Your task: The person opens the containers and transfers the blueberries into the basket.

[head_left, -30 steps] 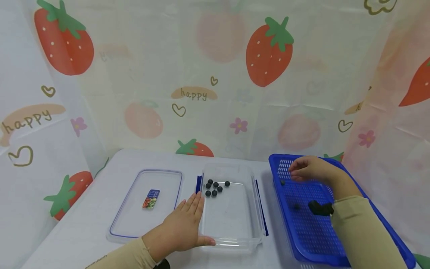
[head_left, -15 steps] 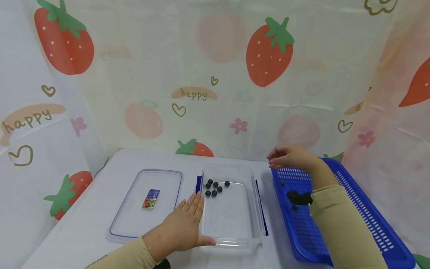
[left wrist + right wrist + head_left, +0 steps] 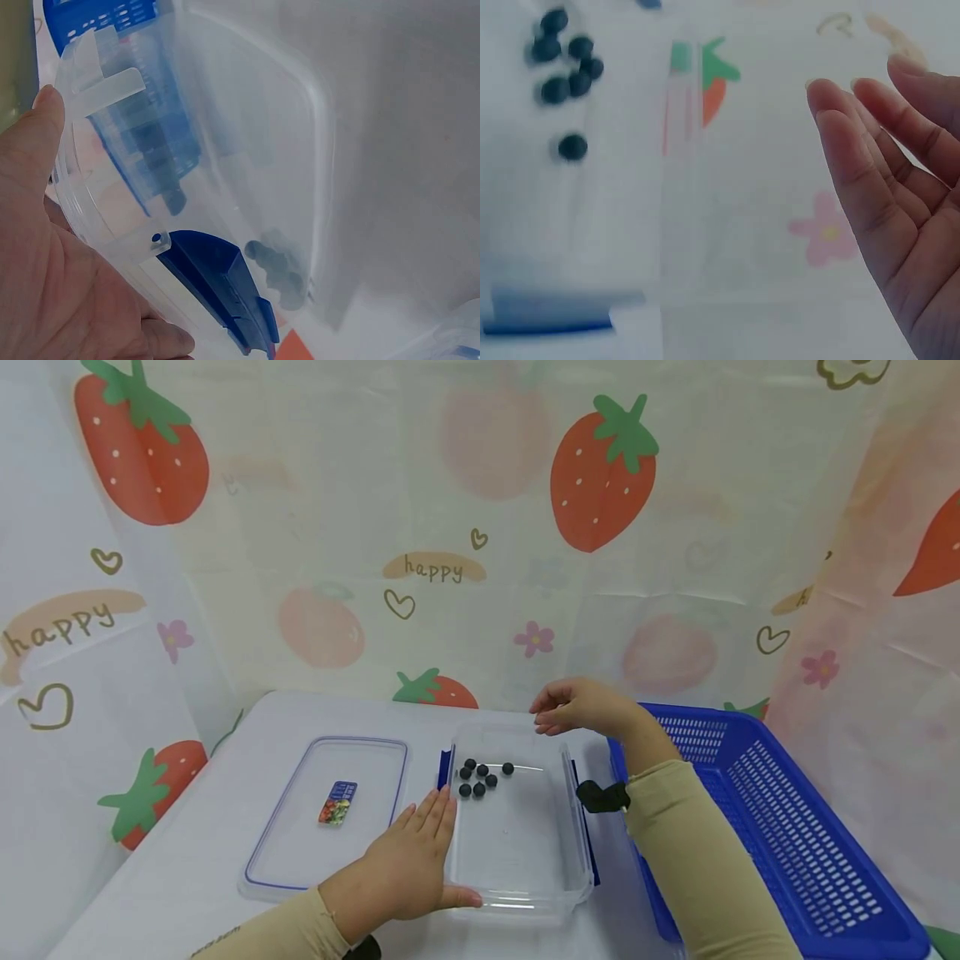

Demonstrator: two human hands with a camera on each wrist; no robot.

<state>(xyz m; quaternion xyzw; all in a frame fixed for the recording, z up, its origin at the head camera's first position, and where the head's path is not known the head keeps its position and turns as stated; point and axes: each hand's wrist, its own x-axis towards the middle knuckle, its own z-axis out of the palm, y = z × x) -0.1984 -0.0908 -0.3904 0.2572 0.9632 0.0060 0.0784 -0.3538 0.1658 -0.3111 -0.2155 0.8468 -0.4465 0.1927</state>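
Note:
Flat along the near-left side of a clear plastic box, my left hand has straight fingers, with its thumb over the near rim. Several small dark round balls lie in the far-left part of the box. My right hand is in the air over the box's far-right corner, its fingers loosely bent. In the right wrist view the palm of the right hand faces the camera, and nothing shows between its fingers. A blue latch flap hangs from the box side beside the left hand.
A clear lid with a blue seal and a small printed label lies to the left. On the right stands a blue slotted basket, partly hidden by the right sleeve. A patterned curtain closes off the back.
My right hand has moved left from above the blue basket to the far-right corner of the clear box. The left hand and the balls in the box have stayed in place.

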